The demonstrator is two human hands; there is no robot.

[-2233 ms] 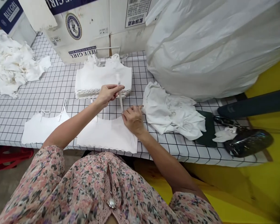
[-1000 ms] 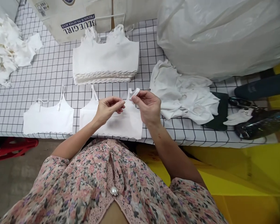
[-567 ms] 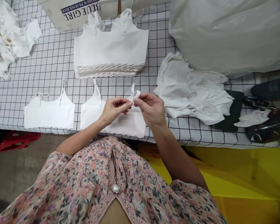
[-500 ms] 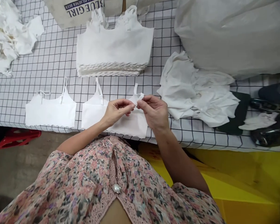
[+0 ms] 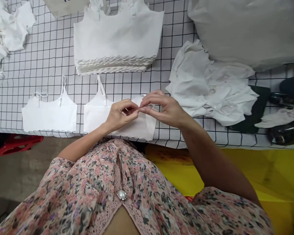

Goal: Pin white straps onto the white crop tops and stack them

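A white camisole bra [image 5: 95, 119] lies flat at the table's front edge, its left strap standing up from the cup. Above its right half, my left hand [image 5: 121, 112] and my right hand [image 5: 164, 109] meet fingertip to fingertip. Both are closed in a pinch on the bra's thin white right strap, which the fingers mostly hide. To the left, a second white bra [image 5: 50, 116] is spread out flat with its straps toward the back. Behind my hands rests a neat stack of white bras [image 5: 117, 40] with wavy lower edges.
A loose heap of white garments [image 5: 210, 88] sits right of my hands, beside a large pale plastic bag [image 5: 245, 32]. Another white heap [image 5: 12, 29] lies far left. Dark items [image 5: 286, 130] occupy the right edge. Below are a yellow container [image 5: 250, 176] and a red stool [image 5: 21, 143].
My right hand has turned flatter, its forearm swinging out to the right, and its fingertips now meet the left hand's. The strap end that stuck up between them is covered. The view has shifted slightly.
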